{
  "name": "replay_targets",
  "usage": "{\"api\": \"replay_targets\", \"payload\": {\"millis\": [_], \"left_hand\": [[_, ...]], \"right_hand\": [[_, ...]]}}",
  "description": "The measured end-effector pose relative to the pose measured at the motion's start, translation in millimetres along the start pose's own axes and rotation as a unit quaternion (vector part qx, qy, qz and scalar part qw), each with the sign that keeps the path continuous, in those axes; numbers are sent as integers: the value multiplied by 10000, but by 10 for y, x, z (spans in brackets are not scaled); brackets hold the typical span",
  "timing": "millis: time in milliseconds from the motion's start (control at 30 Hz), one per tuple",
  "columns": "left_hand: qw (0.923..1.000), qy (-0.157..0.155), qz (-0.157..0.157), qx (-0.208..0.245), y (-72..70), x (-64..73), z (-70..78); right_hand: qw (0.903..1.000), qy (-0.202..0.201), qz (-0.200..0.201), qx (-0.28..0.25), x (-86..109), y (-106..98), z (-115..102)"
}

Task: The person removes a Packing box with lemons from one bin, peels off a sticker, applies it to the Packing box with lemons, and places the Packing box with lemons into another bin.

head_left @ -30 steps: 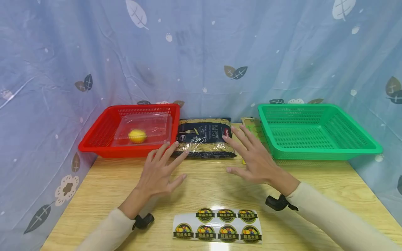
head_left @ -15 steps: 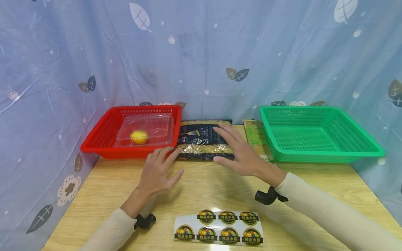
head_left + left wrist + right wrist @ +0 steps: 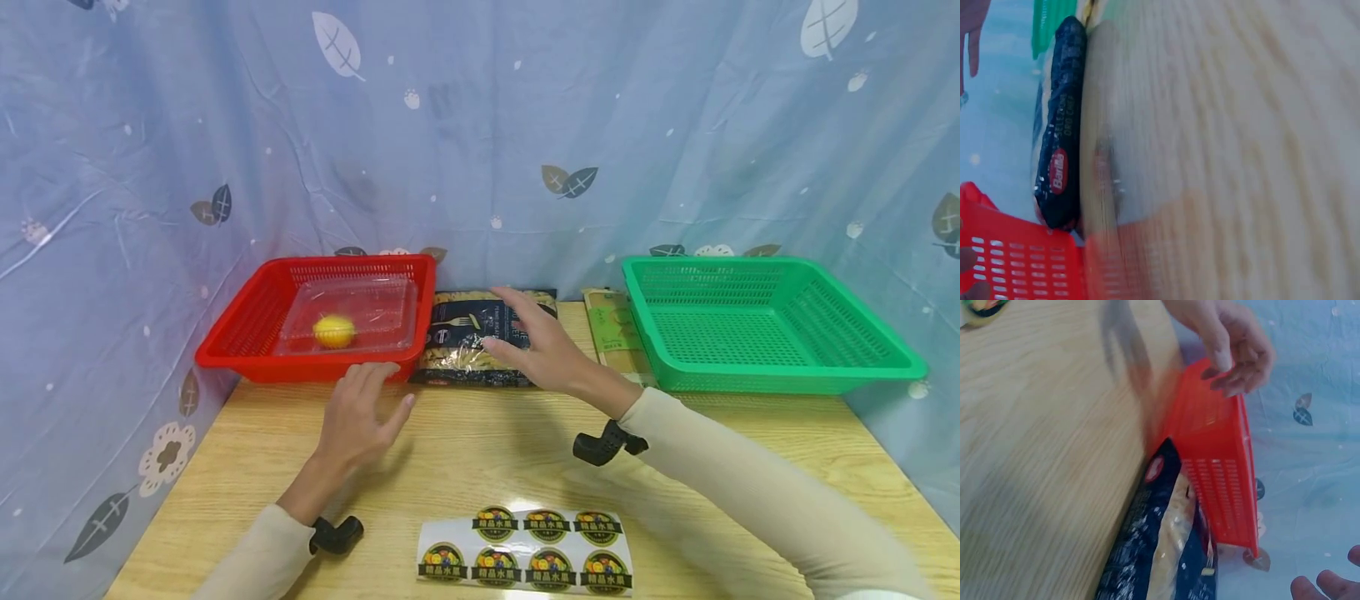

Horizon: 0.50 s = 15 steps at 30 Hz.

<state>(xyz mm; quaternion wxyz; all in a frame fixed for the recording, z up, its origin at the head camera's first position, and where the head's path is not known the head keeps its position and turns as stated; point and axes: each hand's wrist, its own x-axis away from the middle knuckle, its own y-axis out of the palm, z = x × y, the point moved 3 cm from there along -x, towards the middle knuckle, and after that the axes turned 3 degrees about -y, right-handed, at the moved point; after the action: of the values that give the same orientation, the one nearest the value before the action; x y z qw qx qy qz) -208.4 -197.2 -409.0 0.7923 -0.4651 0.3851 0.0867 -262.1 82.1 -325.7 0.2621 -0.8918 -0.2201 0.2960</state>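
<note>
My left hand [image 3: 354, 423] is open just in front of the near rim of the red basket [image 3: 262, 367], holding nothing. Inside that basket are a yellow lemon [image 3: 333, 332] and a clear plastic box [image 3: 390, 308], which overlap from above. My right hand [image 3: 546, 350] hovers over the Barilla penne bag [image 3: 457, 354], fingers spread with nothing in them, hiding part of the label. In the right wrist view, the fingers of my left hand [image 3: 1235, 347] are relaxed above the basket's rim. The bag lies flat against the basket's right side.
To the right stands a green basket [image 3: 720, 333]. Beside it lies a flat green and yellow packet [image 3: 615, 325]. A sheet of round fruit stickers [image 3: 525, 546] lies on the wooden table [image 3: 465, 458] near the front. A blue curtain [image 3: 480, 150] hangs behind everything.
My right hand has moved left, from the bag's right end to over its middle, uncovering the green packet. My left hand has drawn slightly left and its fingers have come closer together.
</note>
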Motion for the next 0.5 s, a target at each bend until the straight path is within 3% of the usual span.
{"api": "replay_targets", "payload": {"millis": [133, 200, 400, 500], "left_hand": [[9980, -565, -18, 279, 0, 22, -50], [9929, -991, 74, 660, -1, 23, -81], [9541, -2239, 447, 1938, -30, -18, -157], [9449, -2498, 510, 2055, -41, -9, -169]], "right_hand": [[9990, 230, 39, -387, -93, 59, -19], [9982, 325, 81, -503, -154, 85, -30], [9928, 487, 166, -1085, -385, 235, -31], [9879, 670, 120, -1396, -470, 353, -15]]}}
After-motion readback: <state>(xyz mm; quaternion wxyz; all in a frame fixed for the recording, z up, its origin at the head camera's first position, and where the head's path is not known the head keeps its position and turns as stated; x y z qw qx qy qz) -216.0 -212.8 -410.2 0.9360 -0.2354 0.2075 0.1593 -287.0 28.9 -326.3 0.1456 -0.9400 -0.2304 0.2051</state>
